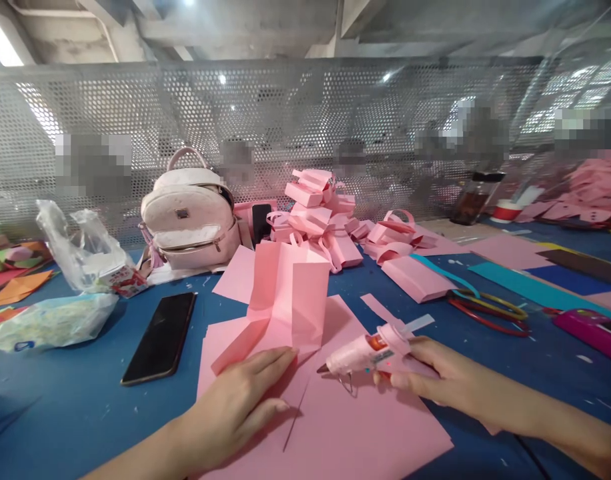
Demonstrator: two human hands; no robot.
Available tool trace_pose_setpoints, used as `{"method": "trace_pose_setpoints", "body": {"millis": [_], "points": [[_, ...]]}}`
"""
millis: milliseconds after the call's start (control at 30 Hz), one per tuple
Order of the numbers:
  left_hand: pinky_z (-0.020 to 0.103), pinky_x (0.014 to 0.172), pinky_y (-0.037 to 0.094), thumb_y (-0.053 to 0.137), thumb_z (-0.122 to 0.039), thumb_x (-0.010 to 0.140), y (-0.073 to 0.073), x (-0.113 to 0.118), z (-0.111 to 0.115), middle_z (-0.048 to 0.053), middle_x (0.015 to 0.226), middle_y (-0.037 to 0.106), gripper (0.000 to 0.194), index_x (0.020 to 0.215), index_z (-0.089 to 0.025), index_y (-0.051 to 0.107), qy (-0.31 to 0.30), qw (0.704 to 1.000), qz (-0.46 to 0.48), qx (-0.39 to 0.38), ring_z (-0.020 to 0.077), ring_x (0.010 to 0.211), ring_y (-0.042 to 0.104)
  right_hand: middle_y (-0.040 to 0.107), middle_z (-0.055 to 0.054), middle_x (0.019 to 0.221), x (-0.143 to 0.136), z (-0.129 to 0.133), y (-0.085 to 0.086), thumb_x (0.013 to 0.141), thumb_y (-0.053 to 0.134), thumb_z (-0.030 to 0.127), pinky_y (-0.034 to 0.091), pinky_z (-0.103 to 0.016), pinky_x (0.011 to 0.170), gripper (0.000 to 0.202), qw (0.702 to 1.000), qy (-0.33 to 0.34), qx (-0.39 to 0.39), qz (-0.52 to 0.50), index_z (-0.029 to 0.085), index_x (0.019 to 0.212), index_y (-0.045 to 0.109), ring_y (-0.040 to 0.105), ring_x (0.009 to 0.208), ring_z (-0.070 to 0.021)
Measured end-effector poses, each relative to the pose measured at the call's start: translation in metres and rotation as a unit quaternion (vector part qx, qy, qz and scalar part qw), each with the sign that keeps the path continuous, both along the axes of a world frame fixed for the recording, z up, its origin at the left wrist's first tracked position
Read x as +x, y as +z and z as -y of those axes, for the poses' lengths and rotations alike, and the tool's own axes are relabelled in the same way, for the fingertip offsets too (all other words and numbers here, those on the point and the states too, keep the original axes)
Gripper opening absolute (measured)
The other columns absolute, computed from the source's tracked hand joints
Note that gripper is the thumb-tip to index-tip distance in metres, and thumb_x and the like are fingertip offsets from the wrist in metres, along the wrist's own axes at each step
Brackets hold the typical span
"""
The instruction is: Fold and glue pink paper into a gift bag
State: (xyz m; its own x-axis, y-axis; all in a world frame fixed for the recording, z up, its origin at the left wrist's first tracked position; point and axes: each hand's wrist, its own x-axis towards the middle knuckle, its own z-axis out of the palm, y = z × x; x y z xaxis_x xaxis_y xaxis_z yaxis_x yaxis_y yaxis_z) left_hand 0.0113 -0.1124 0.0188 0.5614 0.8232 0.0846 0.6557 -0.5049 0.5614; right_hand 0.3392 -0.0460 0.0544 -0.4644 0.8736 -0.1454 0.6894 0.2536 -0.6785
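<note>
My right hand (418, 373) is wrapped round the handle of a pink hot glue gun (368, 352). Its nozzle points left, just above the pink paper sheets (365, 433) spread in front of me. A clear glue stick (418, 324) pokes out of the gun's back end. My left hand (248, 393) lies with fingers stretched on the lower edge of a folded pink paper piece (275, 307), whose side panels stand up. A narrow pink paper strip (380, 310) lies behind the glue gun.
A black phone (160, 340) lies left of the sheets, near plastic bags (55, 320). Behind stand a pale backpack (190, 213) and a heap of pink paper boxes (320, 220). Coloured strips (535, 280) and a magenta object (593, 331) lie right; a perforated metal panel (295, 120) rises behind.
</note>
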Motion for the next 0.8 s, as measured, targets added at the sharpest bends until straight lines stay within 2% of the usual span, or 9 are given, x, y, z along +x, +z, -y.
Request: {"method": "trace_pose_setpoints", "body": {"millis": [67, 133, 233, 300, 367, 467, 533, 667, 800], "points": [[0.036, 0.111, 0.044, 0.035, -0.048, 0.104, 0.001, 0.000, 0.001, 0.010, 0.153, 0.046, 0.054, 0.151, -0.022, 0.036, 0.002, 1.000, 0.002, 0.004, 0.0252, 0.136, 0.049, 0.076, -0.010, 0.092, 0.006, 0.000, 0.000, 0.078, 0.062, 0.067, 0.059, -0.034, 0.072, 0.059, 0.999, -0.028, 0.004, -0.018, 0.018, 0.108, 0.075, 0.072, 0.080, -0.0292], [0.037, 0.110, 0.045, 0.035, -0.048, 0.104, 0.002, 0.000, 0.002, 0.010, 0.152, 0.048, 0.054, 0.151, -0.023, 0.037, 0.004, 1.000, 0.006, 0.007, 0.0260, 0.135, 0.050, 0.074, -0.008, 0.081, 0.012, -0.002, 0.002, 0.079, 0.064, 0.061, 0.057, -0.029, 0.061, 0.051, 0.997, -0.049, 0.032, -0.047, 0.017, 0.103, 0.075, 0.069, 0.067, -0.0245], [0.038, 0.109, 0.045, 0.036, -0.048, 0.103, 0.002, 0.000, 0.004, 0.010, 0.151, 0.049, 0.054, 0.151, -0.023, 0.037, 0.002, 1.000, 0.007, 0.008, 0.0270, 0.133, 0.052, 0.068, -0.004, 0.067, 0.022, -0.012, 0.008, 0.086, 0.062, 0.052, 0.052, -0.024, 0.053, 0.035, 0.990, -0.073, 0.082, -0.091, 0.019, 0.080, 0.073, 0.065, 0.059, -0.0193], [0.039, 0.110, 0.045, 0.036, -0.048, 0.103, 0.002, 0.000, 0.006, 0.010, 0.151, 0.048, 0.054, 0.151, -0.023, 0.037, 0.002, 1.000, 0.006, 0.008, 0.0272, 0.134, 0.051, 0.062, -0.002, 0.059, 0.030, -0.023, 0.012, 0.089, 0.059, 0.049, 0.047, -0.022, 0.048, 0.040, 0.986, -0.075, 0.105, -0.101, 0.019, 0.063, 0.065, 0.061, 0.053, -0.0158], [0.038, 0.110, 0.045, 0.036, -0.047, 0.103, 0.003, 0.000, 0.007, 0.009, 0.151, 0.048, 0.053, 0.151, -0.024, 0.037, 0.003, 1.000, 0.008, 0.011, 0.0272, 0.133, 0.052, 0.059, -0.001, 0.055, 0.039, -0.034, 0.013, 0.089, 0.058, 0.048, 0.043, -0.021, 0.045, 0.043, 0.984, -0.069, 0.130, -0.102, 0.020, 0.056, 0.058, 0.057, 0.050, -0.0137], [0.038, 0.110, 0.045, 0.035, -0.047, 0.104, 0.003, 0.000, 0.007, 0.009, 0.150, 0.049, 0.052, 0.151, -0.024, 0.038, 0.003, 1.000, 0.008, 0.012, 0.0271, 0.133, 0.052, 0.061, -0.001, 0.055, 0.047, -0.043, 0.006, 0.089, 0.058, 0.045, 0.042, -0.019, 0.045, 0.041, 0.974, -0.112, 0.153, -0.124, 0.019, 0.057, 0.059, 0.058, 0.049, -0.0125], [0.038, 0.111, 0.044, 0.035, -0.047, 0.104, 0.003, 0.000, 0.007, 0.009, 0.151, 0.049, 0.053, 0.150, -0.023, 0.039, 0.003, 1.000, 0.006, 0.011, 0.0270, 0.134, 0.051, 0.064, -0.002, 0.058, 0.049, -0.045, -0.004, 0.088, 0.059, 0.046, 0.042, -0.019, 0.045, 0.037, 0.968, -0.144, 0.152, -0.141, 0.018, 0.066, 0.066, 0.059, 0.050, -0.0126], [0.039, 0.113, 0.041, 0.035, -0.048, 0.103, 0.000, -0.002, 0.007, 0.009, 0.153, 0.047, 0.054, 0.151, -0.024, 0.037, 0.006, 1.000, 0.004, 0.011, 0.0264, 0.137, 0.048, 0.067, -0.003, 0.061, 0.042, -0.041, -0.018, 0.089, 0.057, 0.046, 0.038, -0.019, 0.041, 0.036, 0.964, -0.165, 0.153, -0.139, 0.016, 0.081, 0.074, 0.058, 0.048, -0.0126], [0.038, 0.113, 0.042, 0.035, -0.049, 0.103, 0.000, -0.002, 0.005, 0.010, 0.151, 0.048, 0.054, 0.151, -0.023, 0.037, 0.000, 1.000, 0.006, 0.010, 0.0265, 0.135, 0.049, 0.072, -0.005, 0.067, 0.031, -0.036, -0.014, 0.089, 0.055, 0.043, 0.043, -0.021, 0.042, 0.033, 0.958, -0.173, 0.207, -0.094, 0.019, 0.077, 0.074, 0.066, 0.055, -0.0192]]}}
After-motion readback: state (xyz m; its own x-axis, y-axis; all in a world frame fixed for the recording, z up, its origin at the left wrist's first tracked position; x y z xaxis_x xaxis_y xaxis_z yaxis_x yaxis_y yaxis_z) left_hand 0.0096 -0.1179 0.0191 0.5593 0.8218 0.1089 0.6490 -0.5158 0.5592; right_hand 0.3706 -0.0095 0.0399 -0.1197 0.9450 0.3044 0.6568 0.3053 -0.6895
